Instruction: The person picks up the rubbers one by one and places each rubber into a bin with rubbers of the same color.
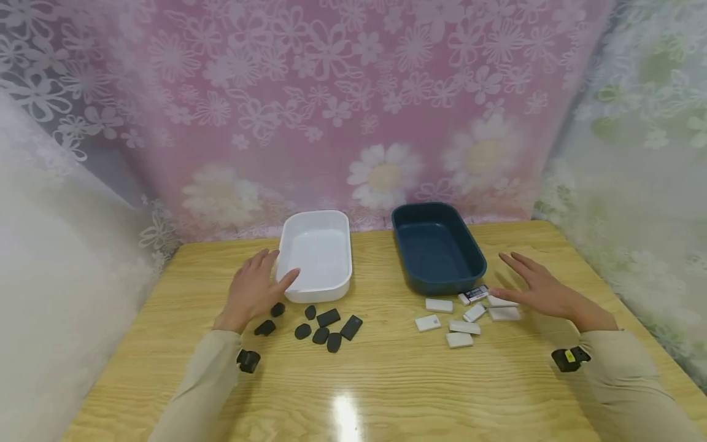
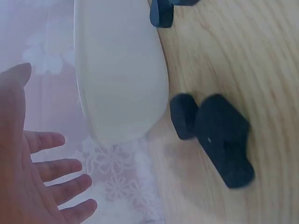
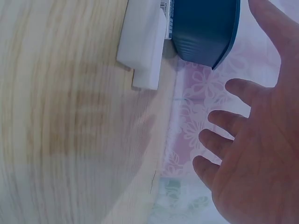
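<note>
My left hand [image 1: 253, 290] is held over the near left corner of a white plastic tub [image 1: 343, 288], fingers spread and nothing in them. Below and right of that hand lie several small black pieces, some rounded, some rectangular, such as a black block [image 1: 351, 327]. An irregular black piece [image 2: 224, 135] shows large in the left wrist view. With fingers apart, my right hand [image 1: 544, 293] hovers beside a dark blue tub [image 1: 480, 276], holding nothing. Near its thumb are several white eraser-like blocks [image 1: 464, 327], one with a dark printed sleeve [image 1: 476, 294].
Both tubs stand at the back of a wooden table [image 1: 298, 393], against a pink flowered curtain [image 1: 309, 153]. Pale curtains hang at the left and right sides. A black strap-on camera [image 1: 570, 359] sits at the right wrist, another [image 1: 248, 361] at the left.
</note>
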Demonstrator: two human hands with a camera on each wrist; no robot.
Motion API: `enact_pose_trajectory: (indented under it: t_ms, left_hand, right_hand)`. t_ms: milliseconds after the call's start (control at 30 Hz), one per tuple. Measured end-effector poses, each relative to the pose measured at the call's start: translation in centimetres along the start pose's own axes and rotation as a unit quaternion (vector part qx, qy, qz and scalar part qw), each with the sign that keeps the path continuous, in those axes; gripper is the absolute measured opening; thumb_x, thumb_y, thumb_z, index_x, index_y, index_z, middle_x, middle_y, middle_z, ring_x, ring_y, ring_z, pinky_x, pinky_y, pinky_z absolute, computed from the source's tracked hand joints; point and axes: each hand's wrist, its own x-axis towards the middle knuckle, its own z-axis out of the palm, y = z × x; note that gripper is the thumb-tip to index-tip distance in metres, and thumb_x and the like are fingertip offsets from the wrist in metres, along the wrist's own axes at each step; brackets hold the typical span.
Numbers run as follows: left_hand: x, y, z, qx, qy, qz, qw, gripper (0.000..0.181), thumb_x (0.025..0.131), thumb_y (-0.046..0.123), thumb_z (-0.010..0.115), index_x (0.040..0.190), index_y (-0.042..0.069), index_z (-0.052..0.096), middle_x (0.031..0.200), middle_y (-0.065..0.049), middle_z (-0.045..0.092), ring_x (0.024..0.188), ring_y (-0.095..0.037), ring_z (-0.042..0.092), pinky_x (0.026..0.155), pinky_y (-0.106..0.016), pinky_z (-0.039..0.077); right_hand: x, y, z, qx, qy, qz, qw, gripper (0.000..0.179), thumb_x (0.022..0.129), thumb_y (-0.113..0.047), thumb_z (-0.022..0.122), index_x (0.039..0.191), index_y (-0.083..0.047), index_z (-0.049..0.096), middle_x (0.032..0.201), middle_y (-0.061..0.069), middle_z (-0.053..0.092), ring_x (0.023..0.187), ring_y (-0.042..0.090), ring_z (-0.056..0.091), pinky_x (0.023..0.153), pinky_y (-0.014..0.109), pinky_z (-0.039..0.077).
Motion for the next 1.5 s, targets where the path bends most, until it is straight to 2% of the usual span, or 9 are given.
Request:
enact_pose_trajectory:
  t_ms: [300,500,700,933,1067,1333,1500]
  left_hand:
    - [1.3,2.3,0.8,0.004,-0.001,0.032,0.9995,0.079,0.092,0.067,0.038,0.143,0.008,0.041,0.144,-0.021,0.037,0.128,-0.044,0.036,0.1,-0.06,0.03]
    - [2.3,4.2,1.3,-0.035,-0.009,0.053,0.998,0.074,0.095,0.062,0.039,0.143,0.006,0.04,0.143,-0.019,0.04,0.127,-0.039,0.04,0.099,-0.055,0.034]
    - [3.6,5.9,1.4,-0.05,-0.027,0.053,0.997,0.07,0.097,0.058,0.038,0.143,0.006,0.039,0.143,-0.016,0.041,0.128,-0.035,0.04,0.101,-0.051,0.035]
    - [5.9,8.6,2.3,-0.094,-0.062,0.056,0.992,0.066,0.099,0.055,0.037,0.146,0.008,0.035,0.145,-0.012,0.038,0.13,-0.032,0.038,0.102,-0.049,0.034]
    - [6.8,10.1,3.0,-0.103,-0.076,0.055,0.9902,0.065,0.099,0.053,0.038,0.146,0.009,0.035,0.145,-0.012,0.038,0.13,-0.03,0.038,0.102,-0.049,0.035]
    - [7.4,12.8,3.8,-0.12,-0.086,0.062,0.9871,0.062,0.099,0.052,0.038,0.146,0.01,0.034,0.146,-0.01,0.037,0.13,-0.028,0.039,0.103,-0.045,0.034]
    - [8.0,14.7,4.5,-0.163,-0.105,0.054,0.9795,0.06,0.1,0.047,0.04,0.144,0.006,0.035,0.145,-0.013,0.039,0.129,-0.029,0.041,0.103,-0.044,0.034]
  right_hand:
    - [-0.3,0.2,-0.6,-0.009,0.001,-0.002,1.0,0.089,0.09,-0.043,0.063,0.153,-0.006,0.011,0.15,0.034,0.008,0.131,0.059,0.008,0.091,0.075,0.014]
    - [-0.5,0.3,-0.7,-0.005,0.002,-0.003,1.0,0.089,0.09,-0.042,0.063,0.153,-0.006,0.012,0.15,0.034,0.009,0.131,0.06,0.008,0.09,0.075,0.014]
    - [-0.5,0.6,-0.3,-0.003,-0.002,0.0,1.0,0.089,0.09,-0.042,0.063,0.153,-0.007,0.013,0.15,0.034,0.009,0.131,0.06,0.009,0.09,0.076,0.015]
    - [-0.4,1.0,-0.2,-0.006,0.001,-0.005,1.0,0.088,0.089,-0.042,0.064,0.153,-0.006,0.014,0.15,0.035,0.01,0.131,0.06,0.01,0.09,0.075,0.016]
    - [-0.6,1.0,-0.2,0.0,-0.001,-0.003,1.0,0.088,0.089,-0.041,0.064,0.152,-0.005,0.014,0.149,0.035,0.009,0.131,0.06,0.009,0.09,0.075,0.015]
    - [-0.9,1.1,-0.1,-0.004,0.003,-0.008,1.0,0.087,0.09,-0.041,0.064,0.152,-0.006,0.015,0.149,0.035,0.011,0.13,0.06,0.011,0.089,0.076,0.016]
    - [-1.2,1.1,0.1,0.0,0.003,-0.003,1.0,0.087,0.089,-0.041,0.064,0.152,-0.005,0.017,0.149,0.035,0.011,0.13,0.061,0.011,0.089,0.076,0.017]
